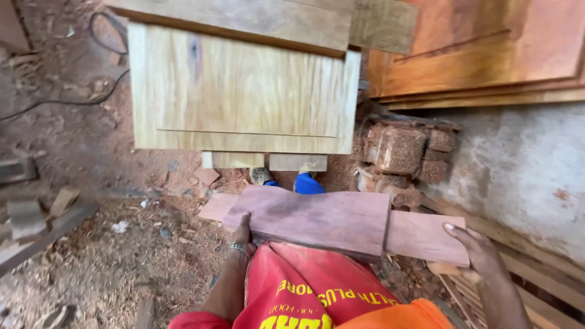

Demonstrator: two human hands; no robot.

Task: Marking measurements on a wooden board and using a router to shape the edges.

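Reddish planks (317, 219) clamped endwise by left hand (242, 234) and right hand (478, 250) grip.

Open dirt floor (91, 140) leftward; pale wooden panel (244, 91) ahead, laterite blocks (402, 149) and wall (518, 164) rightward.

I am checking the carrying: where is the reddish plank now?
In the head view, the reddish plank lies crosswise at lower centre, held between left hand and right hand, below the pale panel.

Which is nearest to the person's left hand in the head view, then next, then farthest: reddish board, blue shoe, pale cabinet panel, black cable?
From the left hand:
1. Reddish board, held in it.
2. Blue shoe, just beyond.
3. Pale cabinet panel, farther ahead.
4. Black cable, far upper left.
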